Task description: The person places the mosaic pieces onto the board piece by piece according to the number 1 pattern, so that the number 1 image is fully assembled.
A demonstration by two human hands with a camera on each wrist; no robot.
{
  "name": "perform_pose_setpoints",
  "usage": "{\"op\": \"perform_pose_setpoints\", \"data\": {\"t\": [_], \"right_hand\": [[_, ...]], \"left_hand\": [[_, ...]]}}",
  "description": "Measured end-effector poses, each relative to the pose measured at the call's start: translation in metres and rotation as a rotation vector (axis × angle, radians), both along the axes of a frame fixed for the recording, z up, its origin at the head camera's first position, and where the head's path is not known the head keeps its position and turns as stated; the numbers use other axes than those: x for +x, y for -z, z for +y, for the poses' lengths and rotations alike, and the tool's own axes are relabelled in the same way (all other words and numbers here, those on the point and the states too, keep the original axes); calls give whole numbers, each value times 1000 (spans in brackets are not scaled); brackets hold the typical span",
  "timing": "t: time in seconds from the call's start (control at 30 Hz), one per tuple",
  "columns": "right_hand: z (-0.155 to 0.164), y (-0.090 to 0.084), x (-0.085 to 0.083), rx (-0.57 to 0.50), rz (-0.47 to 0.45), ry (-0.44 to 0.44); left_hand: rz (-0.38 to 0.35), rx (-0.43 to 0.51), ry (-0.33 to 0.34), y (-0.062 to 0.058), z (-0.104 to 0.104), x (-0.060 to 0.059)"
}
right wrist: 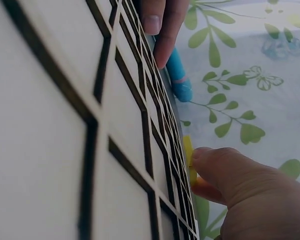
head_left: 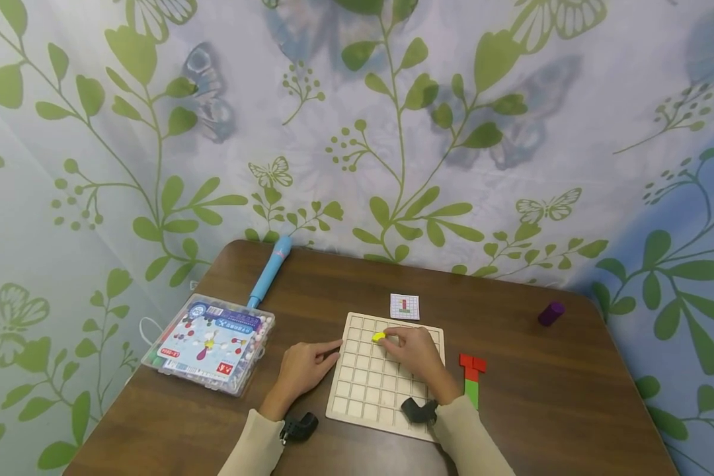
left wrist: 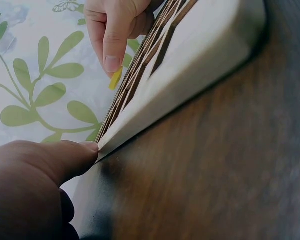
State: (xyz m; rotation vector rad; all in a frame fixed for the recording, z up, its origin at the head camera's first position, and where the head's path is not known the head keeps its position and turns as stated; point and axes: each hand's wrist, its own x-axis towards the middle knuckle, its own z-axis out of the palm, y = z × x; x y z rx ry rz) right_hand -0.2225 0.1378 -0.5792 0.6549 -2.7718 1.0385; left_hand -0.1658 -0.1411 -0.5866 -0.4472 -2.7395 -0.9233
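A pale wooden grid board [head_left: 357, 396] lies on the table in front of the person. Over its upper part, the right hand [head_left: 416, 352] pinches a small yellow block [head_left: 378, 336] between thumb and fingers. That block [right wrist: 188, 150] is close to the grid in the right wrist view; whether it sits in a cell I cannot tell. At the board's left side is the left hand [head_left: 302, 369], its extended fingers reaching the edge. In the left wrist view the left thumb [left wrist: 82, 150] touches the board's rim. Several red blocks [head_left: 473, 363] and a green block [head_left: 471, 393] lie right of the board.
Behind the board lies a small printed pattern card [head_left: 404, 306]. A clear plastic case [head_left: 214, 344] with a colourful label is at the left, beside a blue microphone-shaped object [head_left: 272, 271]. A purple cylinder [head_left: 551, 313] stands far right. A leaf-patterned curtain [head_left: 345, 132] hangs behind the table.
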Motion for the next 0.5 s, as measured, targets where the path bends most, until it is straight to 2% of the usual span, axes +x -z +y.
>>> {"op": "perform_pose_setpoints", "data": {"t": [0.17,0.5], "right_hand": [[1,2,-1,33,-1,-2],[0,1,-2,97,52,-14]], "left_hand": [[-2,-4,-1,0,1,0],[28,-6,-10,-1,1,0]]}}
